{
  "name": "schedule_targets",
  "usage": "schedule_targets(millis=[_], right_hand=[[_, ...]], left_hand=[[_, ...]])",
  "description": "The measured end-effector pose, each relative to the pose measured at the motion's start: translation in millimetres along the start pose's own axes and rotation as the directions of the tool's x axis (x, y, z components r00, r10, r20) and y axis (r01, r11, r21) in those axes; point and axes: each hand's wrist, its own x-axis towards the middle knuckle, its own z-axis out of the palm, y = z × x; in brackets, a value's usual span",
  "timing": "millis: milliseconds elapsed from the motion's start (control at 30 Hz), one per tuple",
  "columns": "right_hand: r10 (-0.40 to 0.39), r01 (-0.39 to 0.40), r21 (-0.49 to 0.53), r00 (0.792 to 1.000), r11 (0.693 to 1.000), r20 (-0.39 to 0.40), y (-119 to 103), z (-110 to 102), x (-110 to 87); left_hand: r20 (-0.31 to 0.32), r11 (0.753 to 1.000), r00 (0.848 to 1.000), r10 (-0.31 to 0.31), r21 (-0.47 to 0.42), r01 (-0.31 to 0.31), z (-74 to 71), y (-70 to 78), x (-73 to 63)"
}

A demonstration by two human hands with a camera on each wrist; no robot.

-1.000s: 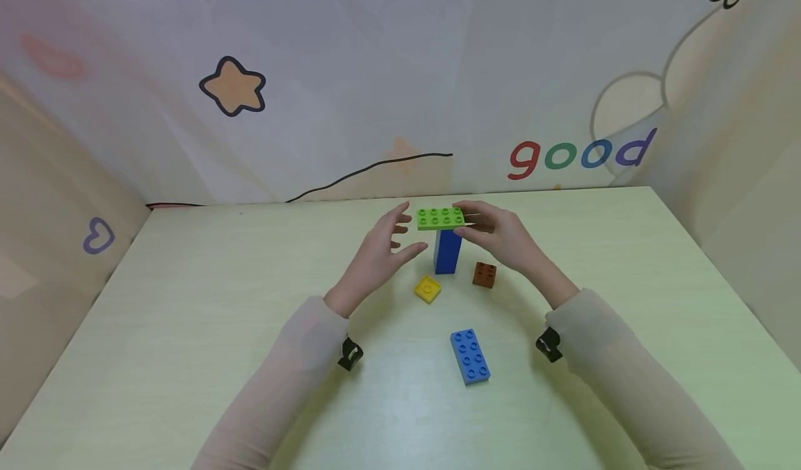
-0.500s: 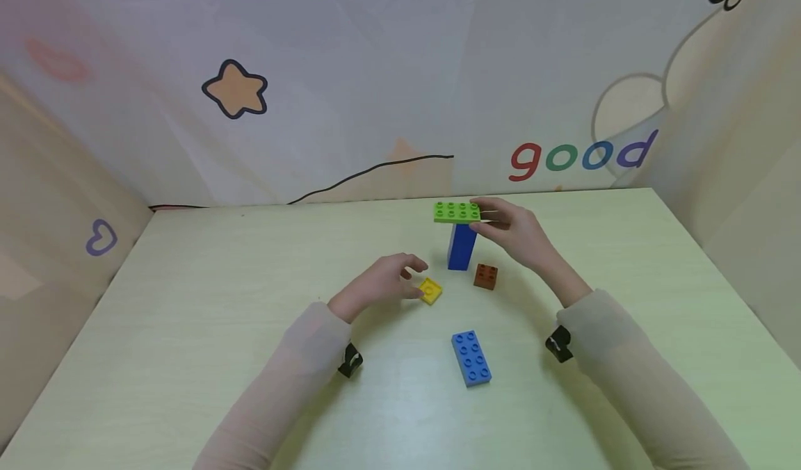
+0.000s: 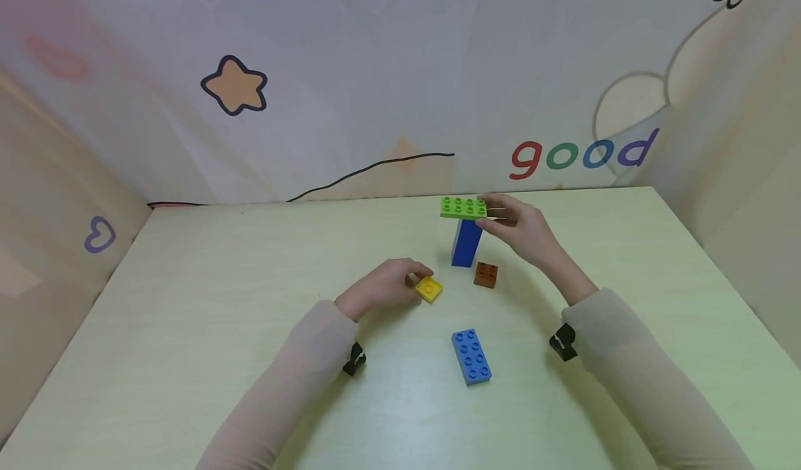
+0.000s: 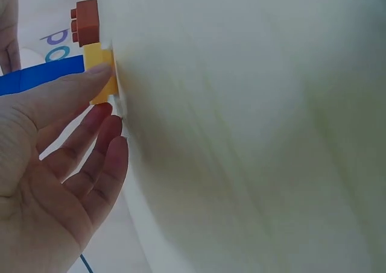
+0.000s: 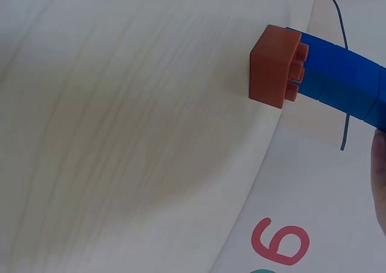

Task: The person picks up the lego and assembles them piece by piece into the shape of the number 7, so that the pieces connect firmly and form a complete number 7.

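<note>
A tower of blue bricks (image 3: 466, 243) stands toward the back of the table, capped by a light green eight-stud brick (image 3: 463, 208) that juts out to the left. My right hand (image 3: 521, 229) grips the right end of that green brick, thumb on the near side. At the yellow square brick (image 3: 429, 289), flat on the table, my left hand (image 3: 388, 282) pinches its left corner. The left wrist view has the left thumb (image 4: 72, 95) on the yellow brick (image 4: 99, 73); its other fingers are loosely curled. Only a sliver of the right hand (image 5: 379, 176) shows in the right wrist view.
A small brown four-stud brick (image 3: 485, 274) lies just in front of the tower, to its right. Nearer the front is a blue eight-stud brick (image 3: 471, 357), studs up. A printed cloth (image 3: 350, 94) hangs behind the pale table (image 3: 219, 338).
My left hand has come down from beside the green brick to the yellow brick and taken hold of it. My right hand and the tower have shifted right and slightly back.
</note>
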Motion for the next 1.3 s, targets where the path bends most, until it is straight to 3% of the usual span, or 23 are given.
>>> schedule_targets(millis=[233, 367, 500, 633, 833, 933, 1067, 1300], right_hand=[[0.002, -0.002, 0.009, 1.000, 1.000, 0.001, 0, 1, 0.8], [0.003, -0.003, 0.012, 1.000, 1.000, 0.006, -1, 2, 0.0], [0.007, -0.007, 0.026, 1.000, 1.000, 0.007, -2, 3, -0.1], [0.009, -0.009, 0.033, 1.000, 0.999, 0.008, -3, 3, -0.6], [0.008, -0.009, 0.049, 1.000, 0.999, 0.014, -5, 5, -2.2], [0.010, -0.011, 0.060, 1.000, 0.998, 0.017, -5, 6, -2.4], [0.002, -0.003, 0.065, 1.000, 0.998, 0.021, -6, 9, -1.9], [-0.020, 0.017, 0.077, 0.999, 0.997, 0.033, -10, 17, -0.8]], left_hand=[[-0.018, 1.000, 1.000, 0.010, 0.020, -0.010, 1.0, -1.2, 1.9], [-0.030, 1.000, 0.999, -0.017, 0.015, 0.017, -1.1, -2.5, -0.4], [-0.059, 0.999, 0.998, -0.038, -0.034, 0.036, -8.0, -4.6, -6.0], [-0.108, 0.997, 0.994, -0.026, -0.074, 0.018, -18.3, -9.9, -11.5], [-0.208, 0.995, 0.978, 0.016, -0.095, -0.036, -32.4, -17.0, -15.6], [-0.253, 0.992, 0.967, -0.002, -0.125, -0.030, -37.2, -17.9, -16.8], [-0.279, 0.981, 0.959, -0.044, -0.195, -0.012, -41.1, -17.3, -19.9], [-0.323, 0.966, 0.946, -0.019, -0.250, -0.066, -45.0, -13.5, -22.7]])
